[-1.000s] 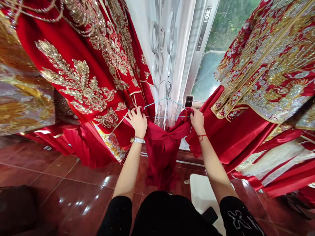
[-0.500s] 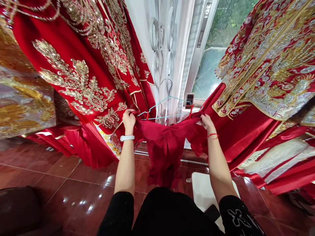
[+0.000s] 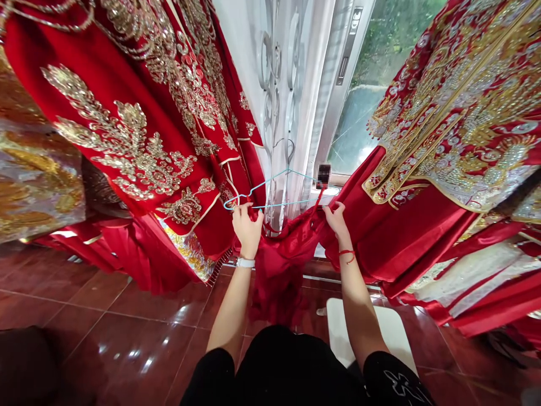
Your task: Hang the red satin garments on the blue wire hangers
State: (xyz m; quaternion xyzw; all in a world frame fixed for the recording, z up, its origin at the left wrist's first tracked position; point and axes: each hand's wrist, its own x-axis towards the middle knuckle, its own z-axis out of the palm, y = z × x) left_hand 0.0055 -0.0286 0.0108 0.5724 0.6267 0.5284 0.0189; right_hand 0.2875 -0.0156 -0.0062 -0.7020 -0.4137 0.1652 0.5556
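Observation:
A dark red dress hangs bunched in front of me, below a light blue wire hanger. My left hand, with a pale band on its wrist, has its fingers closed on the dress's upper left edge, close to the hanger's lower bar. On the other side, my right hand pinches the upper right edge; a red cord circles that wrist. A thin red strap runs up from the dress to the right side of the hanger. Fabric and fingers partly hide the exact grip points.
Red garments with gold embroidery hang at the left, and a beaded red and gold jacket at the right. Behind the hanger are white scrolled metalwork and a window. A white stool stands on the tiled floor.
Both hands have moved inward, closer together. The dress's spread top has gathered and sunk below the hanger, whose left end now shows.

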